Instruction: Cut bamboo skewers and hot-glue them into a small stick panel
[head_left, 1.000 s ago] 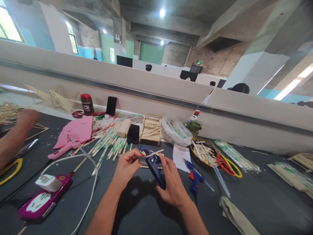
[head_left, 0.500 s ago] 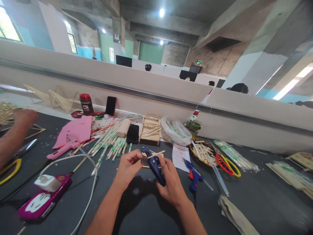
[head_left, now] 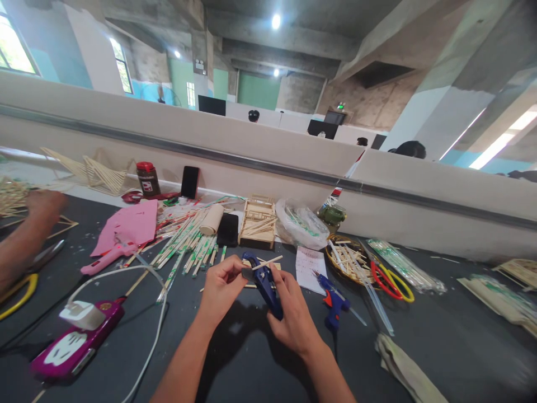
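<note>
Just below the centre of the frame, the left hand (head_left: 221, 288) has its thumb and fingertips pinched together on the left end of a pale stick (head_left: 272, 261); the fingers hide that tip. From this pinch the stick slants slightly upward to the right, crossing the head of a blue cutter (head_left: 266, 291), and its free end juts out just above the right hand's index fingertip. A grey metal part of the cutter sits right beside the left fingertips. The right hand (head_left: 293, 313) is wrapped on the cutter's right side, fingers along the upper part and thumb near the lower end of the handle, which points to the lower right.

Beyond the hands, at mid-frame, a wooden frame (head_left: 257, 245) holds loose sticks. Right of centre lie a sheet of paper (head_left: 309, 263) and a blue glue gun (head_left: 335, 305). At the left edge, another person's hand (head_left: 46, 204) is over the table.
</note>
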